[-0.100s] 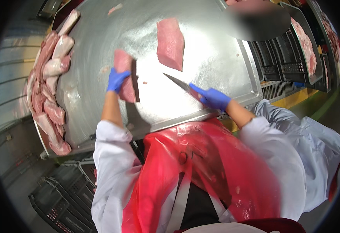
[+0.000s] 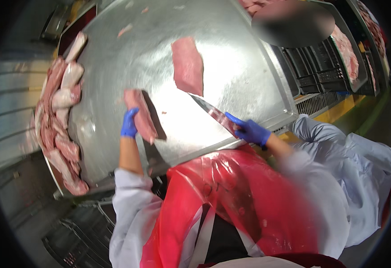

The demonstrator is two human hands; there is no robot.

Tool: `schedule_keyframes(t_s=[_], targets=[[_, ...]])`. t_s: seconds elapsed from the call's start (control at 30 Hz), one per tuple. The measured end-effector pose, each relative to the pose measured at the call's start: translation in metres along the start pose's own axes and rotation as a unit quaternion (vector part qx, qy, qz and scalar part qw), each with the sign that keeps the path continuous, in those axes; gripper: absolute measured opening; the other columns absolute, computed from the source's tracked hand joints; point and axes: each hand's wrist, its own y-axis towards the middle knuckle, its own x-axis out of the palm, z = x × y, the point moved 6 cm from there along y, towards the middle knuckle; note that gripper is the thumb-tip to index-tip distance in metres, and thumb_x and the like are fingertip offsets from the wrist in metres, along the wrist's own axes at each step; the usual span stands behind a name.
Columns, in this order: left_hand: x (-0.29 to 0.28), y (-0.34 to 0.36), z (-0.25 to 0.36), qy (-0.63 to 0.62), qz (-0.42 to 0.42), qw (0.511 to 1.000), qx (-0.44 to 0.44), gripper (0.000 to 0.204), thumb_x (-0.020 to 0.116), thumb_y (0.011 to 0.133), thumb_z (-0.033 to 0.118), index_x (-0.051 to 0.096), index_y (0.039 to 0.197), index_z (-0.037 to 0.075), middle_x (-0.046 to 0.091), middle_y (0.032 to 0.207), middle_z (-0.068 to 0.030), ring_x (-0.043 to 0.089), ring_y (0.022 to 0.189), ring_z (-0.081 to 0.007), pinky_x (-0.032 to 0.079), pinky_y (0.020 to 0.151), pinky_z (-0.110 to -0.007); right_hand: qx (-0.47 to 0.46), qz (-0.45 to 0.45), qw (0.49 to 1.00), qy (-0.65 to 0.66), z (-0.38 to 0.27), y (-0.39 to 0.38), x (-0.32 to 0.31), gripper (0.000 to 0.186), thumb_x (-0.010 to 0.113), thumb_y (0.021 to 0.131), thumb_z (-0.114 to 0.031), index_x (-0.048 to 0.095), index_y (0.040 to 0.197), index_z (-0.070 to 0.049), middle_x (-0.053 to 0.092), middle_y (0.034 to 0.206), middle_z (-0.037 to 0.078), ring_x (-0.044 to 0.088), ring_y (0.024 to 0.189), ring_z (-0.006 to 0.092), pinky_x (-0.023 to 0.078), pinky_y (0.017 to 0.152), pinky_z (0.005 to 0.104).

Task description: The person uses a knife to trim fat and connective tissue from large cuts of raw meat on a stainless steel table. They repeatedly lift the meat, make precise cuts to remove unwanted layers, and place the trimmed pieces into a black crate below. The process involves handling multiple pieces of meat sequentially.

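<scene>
The metal counter (image 2: 231, 35) fills the space before you, with your red apron (image 2: 276, 210) against its near edge. Black crates (image 2: 316, 67) stand beyond its right edge. A long row of meat pieces (image 2: 54, 116) lies heaped along its left edge. On the bare middle lies a pink meat cut (image 2: 188, 64), flat and lengthwise. The second meat cut (image 2: 141, 115) lies nearer you and to the left, slanting. Your knife (image 2: 213, 111) points away and to the left, its tip near the first cut's near end; contact cannot be confirmed. Your blue-gloved right hand (image 2: 251, 131) has its fingers clamped on the handle. Your blue-gloved left hand (image 2: 130, 123) touches the second cut's left side; whether its fingers grip cannot be told. A small scrap (image 2: 124, 30) lies toward the far side.
</scene>
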Motion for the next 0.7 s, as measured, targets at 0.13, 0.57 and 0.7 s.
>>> schedule_keyframes(t_s=[0.13,0.57,0.7], targets=[[0.153,0.019,0.087,-0.055,-0.072,0.994,0.068,0.077,0.072,0.086,0.035,0.04,0.149,0.003,0.051,0.144,-0.0137,0.052,0.129,-0.0328,0.04,0.112,-0.043,0.042,0.148,0.983,0.103,0.033,-0.016,-0.025,0.081,0.058,0.089,-0.01,0.021,0.161,-0.019,0.065,0.074,0.011,0.064,0.064,0.0229,0.055,0.069,0.0361],[0.287,0.104,0.038,0.709,0.221,0.667,0.057,0.131,0.087,0.058,0.052,0.017,0.157,0.002,0.055,0.136,-0.0272,0.057,0.126,-0.0382,0.049,0.104,-0.042,0.127,0.272,0.923,0.24,0.063,-0.008,-0.083,0.083,0.056,0.094,-0.006,0.014,0.162,-0.027,0.061,0.073,0.006,0.058,0.054,0.0114,0.052,0.051,0.0284],[0.167,0.13,0.041,0.581,0.12,0.803,0.056,0.109,0.089,0.058,0.041,0.035,0.141,-0.004,0.054,0.136,-0.0287,0.06,0.121,-0.0385,0.052,0.1,-0.042,0.141,0.248,0.91,0.301,0.084,0.001,-0.066,0.084,0.057,0.094,-0.006,0.014,0.162,-0.029,0.062,0.072,0.007,0.057,0.052,0.0111,0.051,0.05,0.0287]])
